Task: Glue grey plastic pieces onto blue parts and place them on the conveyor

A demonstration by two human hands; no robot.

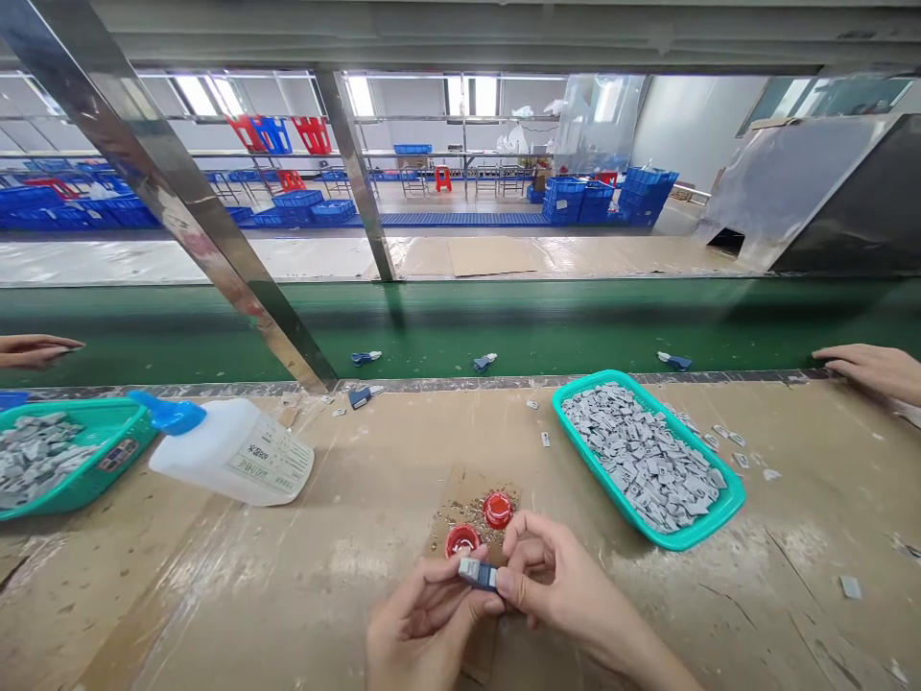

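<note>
At the near edge of the desk (288, 585), both hands meet over a small blue-and-grey part (478, 573). The left hand (421, 629) has its grip closed on the part's left end, and the right hand (557, 581) pinches the right end between thumb and forefinger. Just beyond the part sit two red caps (498, 510) on a speckled patch. A teal tray (728, 503) of grey pieces (640, 456) lies to the right. A white bottle (230, 449) lies on its side to the left. On the far green belt (504, 326) lie scattered blue parts. A co-worker's hand (874, 369) rests at the far right.
</note>
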